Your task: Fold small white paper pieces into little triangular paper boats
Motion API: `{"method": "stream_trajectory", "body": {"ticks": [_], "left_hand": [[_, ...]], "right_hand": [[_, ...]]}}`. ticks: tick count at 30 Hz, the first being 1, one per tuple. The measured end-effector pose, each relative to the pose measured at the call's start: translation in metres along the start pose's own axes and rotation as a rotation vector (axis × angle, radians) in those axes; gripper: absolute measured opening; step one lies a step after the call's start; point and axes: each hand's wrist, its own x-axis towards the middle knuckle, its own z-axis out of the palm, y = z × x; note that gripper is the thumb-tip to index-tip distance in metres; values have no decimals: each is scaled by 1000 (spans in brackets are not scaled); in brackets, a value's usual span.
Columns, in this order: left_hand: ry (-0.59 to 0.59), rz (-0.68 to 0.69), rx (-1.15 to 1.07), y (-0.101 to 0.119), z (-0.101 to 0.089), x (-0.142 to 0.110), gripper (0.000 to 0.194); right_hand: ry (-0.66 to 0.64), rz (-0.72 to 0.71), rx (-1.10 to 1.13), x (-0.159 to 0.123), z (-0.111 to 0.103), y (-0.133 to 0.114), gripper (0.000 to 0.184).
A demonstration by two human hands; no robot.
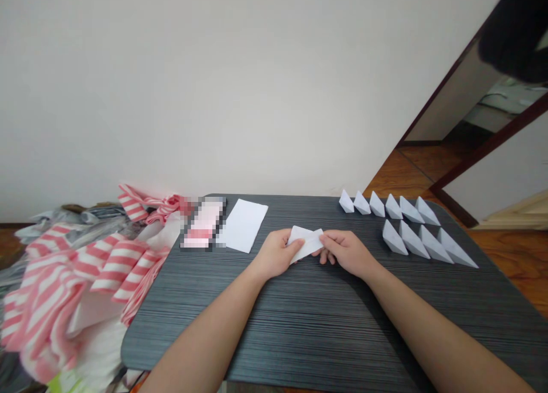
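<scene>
A partly folded piece of white paper (305, 240) is held between my two hands over the middle of the table. My left hand (276, 253) grips its left side, with the thumb lying on top. At the right upper corner, my right hand (346, 250) pinches the paper between thumb and finger, its other fingers curled below. The undersides of both hands are hidden. Left of my hands lies a stack of white paper sheets (246, 225). On the right stand two rows of folded white paper shapes (394, 206), pointed and boat-like.
The dark wood-grain table (299, 330) stands against a white wall (257, 85). A pixelated, phone-like rectangle (204, 222) lies at its back left. Red-and-white striped cloth (64, 279) is heaped beside the table's left edge. Wooden floor (394, 167) and a doorway show at the right.
</scene>
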Motion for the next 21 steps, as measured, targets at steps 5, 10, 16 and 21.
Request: {"method": "stream_trajectory", "body": {"ticks": [5, 10, 16, 21], "left_hand": [[-15, 18, 47, 1, 1, -1, 31], [-42, 26, 87, 2, 2, -2, 33], [-46, 41, 126, 4, 1, -3, 33], [-47, 37, 116, 4, 2, -3, 32]], "right_hand": [[18, -21, -61, -1, 1, -2, 27], [29, -3, -125, -1, 3, -2, 20], [16, -29, -232, -2, 4, -9, 21], [19, -40, -238, -3, 6, -13, 21]]}}
